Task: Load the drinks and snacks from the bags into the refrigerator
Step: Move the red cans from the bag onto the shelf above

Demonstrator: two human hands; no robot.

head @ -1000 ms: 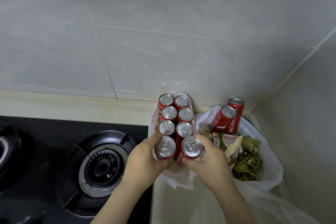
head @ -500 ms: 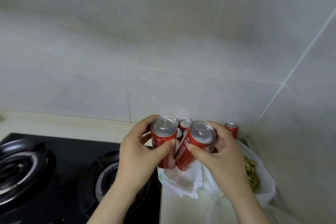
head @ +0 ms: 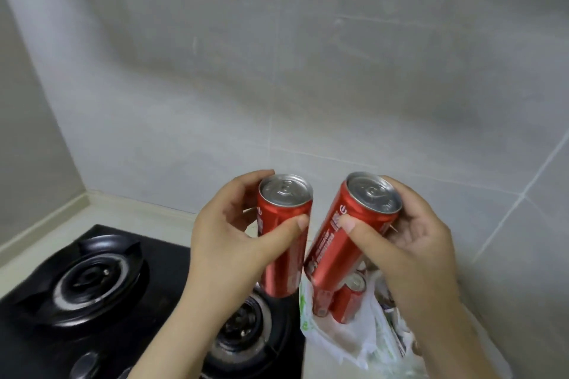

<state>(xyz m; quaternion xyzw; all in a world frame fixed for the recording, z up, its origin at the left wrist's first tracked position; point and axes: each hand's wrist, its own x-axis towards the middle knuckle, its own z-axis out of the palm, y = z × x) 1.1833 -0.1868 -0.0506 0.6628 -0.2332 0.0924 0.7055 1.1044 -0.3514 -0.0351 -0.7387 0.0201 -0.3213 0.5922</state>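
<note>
Above the black stove (head: 92,280), left hand (head: 224,240) fingers (head: 246,183) clasp an upright can (head: 283,264); right hand (head: 412,243) fingers (head: 412,206) clasp a right-leaning can (head: 335,249).

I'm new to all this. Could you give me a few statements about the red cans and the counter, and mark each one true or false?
1. The left hand and the right hand each grip one can. True.
2. The can in the right hand stands straight upright. False: it tilts, its top leaning right. The can in the left hand is nearly upright.
3. More red cans sit in the white bag below the hands. True.
4. The gas stove lies to the right of the bag. False: it is on the left.
</note>
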